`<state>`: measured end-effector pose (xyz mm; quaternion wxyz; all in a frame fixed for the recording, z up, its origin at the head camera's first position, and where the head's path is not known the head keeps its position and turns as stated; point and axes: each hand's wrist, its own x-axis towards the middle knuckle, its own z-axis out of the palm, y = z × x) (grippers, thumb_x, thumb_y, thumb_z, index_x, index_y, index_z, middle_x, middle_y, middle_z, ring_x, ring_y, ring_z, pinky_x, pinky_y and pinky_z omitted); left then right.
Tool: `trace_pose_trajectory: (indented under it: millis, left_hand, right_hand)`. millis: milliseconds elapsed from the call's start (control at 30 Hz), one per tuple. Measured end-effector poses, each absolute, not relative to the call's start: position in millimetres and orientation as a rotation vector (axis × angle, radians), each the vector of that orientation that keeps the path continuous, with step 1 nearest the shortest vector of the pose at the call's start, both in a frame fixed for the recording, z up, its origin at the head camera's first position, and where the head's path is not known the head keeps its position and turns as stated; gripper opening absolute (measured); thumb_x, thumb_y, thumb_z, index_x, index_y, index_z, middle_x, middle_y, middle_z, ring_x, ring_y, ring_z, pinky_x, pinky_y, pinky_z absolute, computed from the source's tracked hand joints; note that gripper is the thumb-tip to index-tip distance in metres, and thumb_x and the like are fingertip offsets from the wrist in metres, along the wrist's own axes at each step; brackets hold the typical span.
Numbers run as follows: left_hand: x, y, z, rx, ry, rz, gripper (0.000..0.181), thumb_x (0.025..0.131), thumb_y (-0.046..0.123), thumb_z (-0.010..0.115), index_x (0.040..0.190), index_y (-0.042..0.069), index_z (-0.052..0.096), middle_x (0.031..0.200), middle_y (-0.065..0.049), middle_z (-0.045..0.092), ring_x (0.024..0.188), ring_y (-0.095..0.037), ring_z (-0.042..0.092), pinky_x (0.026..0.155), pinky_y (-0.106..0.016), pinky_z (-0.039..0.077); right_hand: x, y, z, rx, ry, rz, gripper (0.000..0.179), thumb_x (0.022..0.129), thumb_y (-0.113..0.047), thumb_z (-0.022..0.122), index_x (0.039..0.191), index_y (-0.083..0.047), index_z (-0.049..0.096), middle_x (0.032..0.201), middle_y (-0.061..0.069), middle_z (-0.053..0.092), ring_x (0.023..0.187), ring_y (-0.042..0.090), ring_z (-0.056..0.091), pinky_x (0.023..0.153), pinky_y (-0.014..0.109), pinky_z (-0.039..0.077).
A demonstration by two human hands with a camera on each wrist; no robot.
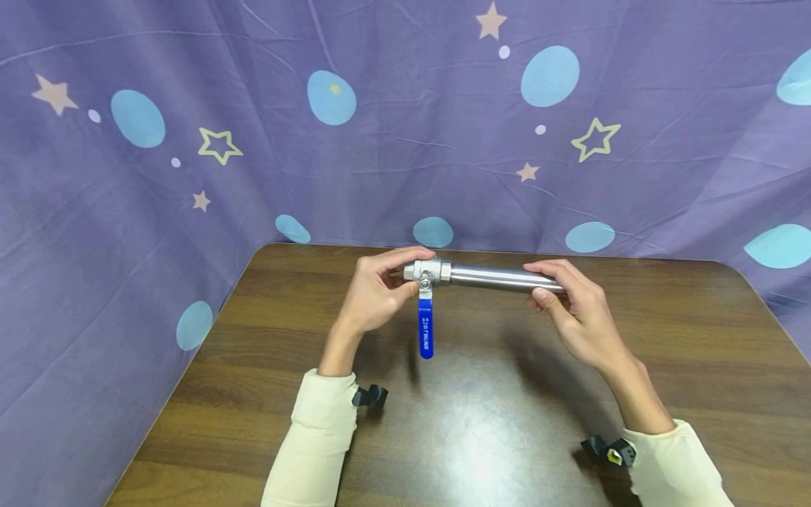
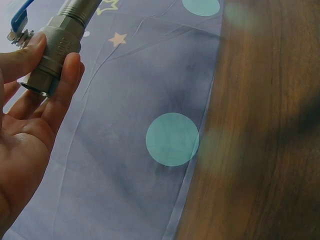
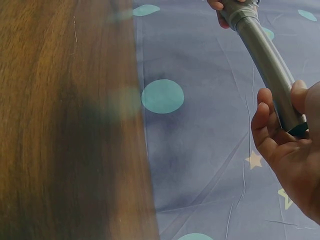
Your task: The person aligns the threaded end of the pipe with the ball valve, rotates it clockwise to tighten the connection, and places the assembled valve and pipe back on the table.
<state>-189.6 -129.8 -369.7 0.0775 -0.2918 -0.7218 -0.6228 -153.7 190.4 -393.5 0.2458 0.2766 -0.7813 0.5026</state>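
A metal ball valve (image 1: 432, 270) with a blue lever handle (image 1: 426, 329) is joined to one end of a smooth steel pipe (image 1: 488, 276). Both are held above the table, roughly level, with the lever pointing toward me. My left hand (image 1: 378, 289) grips the valve body between thumb and fingers. In the left wrist view, threads show where the pipe (image 2: 75, 9) meets the valve (image 2: 59, 49). My right hand (image 1: 579, 313) holds the far right end of the pipe, thumb on the near side. The right wrist view shows the pipe (image 3: 265, 60) resting between thumb and curled fingers.
Beneath the hands lies a brown wooden table (image 1: 253, 408) with rounded back corners. A purple curtain (image 1: 393, 169) patterned with stars and dots hangs behind it and along the left side. Black camera mounts (image 1: 370, 396) sit on both wrists.
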Motion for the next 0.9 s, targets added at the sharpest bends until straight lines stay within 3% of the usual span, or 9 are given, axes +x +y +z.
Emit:
trace_pose_trajectory:
  millis: [233, 500, 700, 900]
  left_hand:
    - [-189.3, -130.4, -369.0, -0.875, -2.152, -1.846, 0.046, 0.082, -0.02, 0.069, 0.127, -0.009, 0.073, 0.133, -0.024, 0.074, 0.105, -0.01, 0.071, 0.09, -0.028, 0.067]
    - [-189.2, -131.6, -369.1, -0.864, -2.146, -1.843, 0.046, 0.082, -0.02, 0.069, 0.127, -0.008, 0.073, 0.131, -0.025, 0.074, 0.102, -0.01, 0.071, 0.088, -0.029, 0.068]
    - [-189.8, -131.7, -369.5, -0.865, -2.143, -1.851, 0.046, 0.082, -0.019, 0.069, 0.127, -0.009, 0.073, 0.13, -0.027, 0.074, 0.101, -0.01, 0.071, 0.086, -0.027, 0.067]
    - [-189.6, -131.2, -369.3, -0.871, -2.143, -1.862, 0.046, 0.082, -0.02, 0.069, 0.127, -0.011, 0.072, 0.13, -0.032, 0.072, 0.098, -0.009, 0.07, 0.084, -0.024, 0.066]
  right_hand:
    - [-153.5, 188.6, -392.9, 0.784, -2.144, 1.324, 0.046, 0.091, 0.02, 0.067, 0.133, 0.003, 0.069, 0.119, 0.011, 0.07, 0.082, 0.002, 0.067, 0.067, 0.009, 0.054]
    - [-151.1, 186.4, -393.9, 0.842, -2.174, 1.332, 0.059, 0.085, 0.021, 0.074, 0.14, 0.003, 0.062, 0.145, 0.021, 0.054, 0.108, 0.004, 0.06, 0.081, 0.006, 0.055]
    - [-153.3, 185.4, -395.2, 0.843, -2.133, 1.254, 0.052, 0.084, 0.024, 0.072, 0.132, 0.005, 0.065, 0.137, 0.023, 0.058, 0.116, 0.004, 0.057, 0.085, 0.003, 0.053]
    - [-155.3, 185.4, -395.2, 0.816, -2.094, 1.203, 0.05, 0.08, 0.024, 0.076, 0.125, 0.004, 0.069, 0.123, 0.018, 0.067, 0.1, 0.001, 0.058, 0.07, 0.006, 0.049]
